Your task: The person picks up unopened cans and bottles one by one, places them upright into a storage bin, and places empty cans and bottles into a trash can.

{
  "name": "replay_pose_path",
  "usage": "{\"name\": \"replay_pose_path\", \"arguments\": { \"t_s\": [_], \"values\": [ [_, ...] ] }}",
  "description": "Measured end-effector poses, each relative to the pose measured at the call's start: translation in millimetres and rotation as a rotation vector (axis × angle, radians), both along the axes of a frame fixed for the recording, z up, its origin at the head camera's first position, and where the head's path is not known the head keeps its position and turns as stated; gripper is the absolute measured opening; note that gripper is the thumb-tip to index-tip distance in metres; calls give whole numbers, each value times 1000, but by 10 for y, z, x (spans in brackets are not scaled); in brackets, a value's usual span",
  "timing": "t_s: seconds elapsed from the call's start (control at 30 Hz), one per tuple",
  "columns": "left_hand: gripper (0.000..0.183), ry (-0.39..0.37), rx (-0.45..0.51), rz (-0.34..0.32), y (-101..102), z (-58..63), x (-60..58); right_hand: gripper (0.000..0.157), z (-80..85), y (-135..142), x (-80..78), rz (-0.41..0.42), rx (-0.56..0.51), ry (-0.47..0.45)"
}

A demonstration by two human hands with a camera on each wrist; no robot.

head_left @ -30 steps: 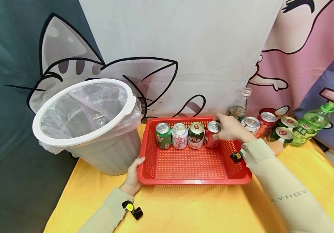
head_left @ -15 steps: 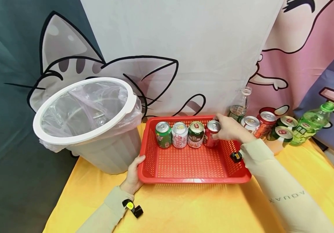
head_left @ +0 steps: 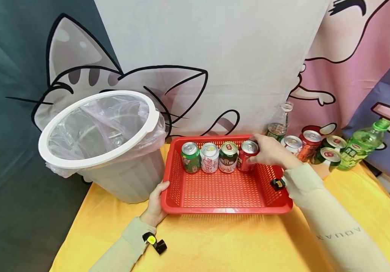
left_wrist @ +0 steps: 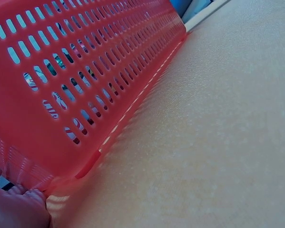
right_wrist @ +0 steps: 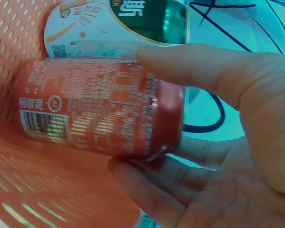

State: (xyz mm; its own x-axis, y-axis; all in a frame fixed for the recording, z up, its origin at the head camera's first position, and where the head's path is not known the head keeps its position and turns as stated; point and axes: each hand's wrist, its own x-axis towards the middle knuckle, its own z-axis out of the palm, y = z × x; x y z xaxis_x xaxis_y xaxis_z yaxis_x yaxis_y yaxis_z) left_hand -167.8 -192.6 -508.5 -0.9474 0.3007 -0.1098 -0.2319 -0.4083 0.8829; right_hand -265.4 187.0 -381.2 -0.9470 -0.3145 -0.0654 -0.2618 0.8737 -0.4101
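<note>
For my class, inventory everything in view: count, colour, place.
Basket: one, red, table centre
Cans: four, green, white and red, inside basket
Outside cans: four, red, white, green, right of basket
Bin: one, grey, left of basket
Liner: one, translucent, inside bin
Clear bottle: one, colourless, near basket's far corner
Green bottle: one, green, far right
Tablecloth: one, yellow, under basket
Backdrop: one, multicoloured, behind
Wrist cameras: two, black, worn
Sleeves: two, beige, both arms
Left hand: one, bare, gripping basket's edge
Right hand: one, bare, around red can

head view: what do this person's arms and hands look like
The left hand and right hand are bare. Left sleeve and right sleeve are long, pale beige; the right bears dark lettering. A yellow-marked black device sits at the left cuff, another black device at the right.
</note>
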Motion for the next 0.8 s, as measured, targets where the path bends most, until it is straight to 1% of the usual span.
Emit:
{"name": "replay_pose_path", "arguments": {
  "t_s": [0.13,0.3,0.53,0.67,0.8],
  "values": [
    [61,5,1,-5,-1,8,2,75,70,63,40,-17,-20,-15],
    [61,8,1,-9,3,19,3,74,148,138,128,-37,-52,-32],
    [61,3,0,-3,-2,20,9,70,225,236,246,-55,-118,-16],
    [57,12,15,-13,-8,3,3,67,247,311,326,-76,-160,8],
    [51,23,42,-31,-15,-12,-6,61,254,398,428,-124,-196,33]
  ]
}}
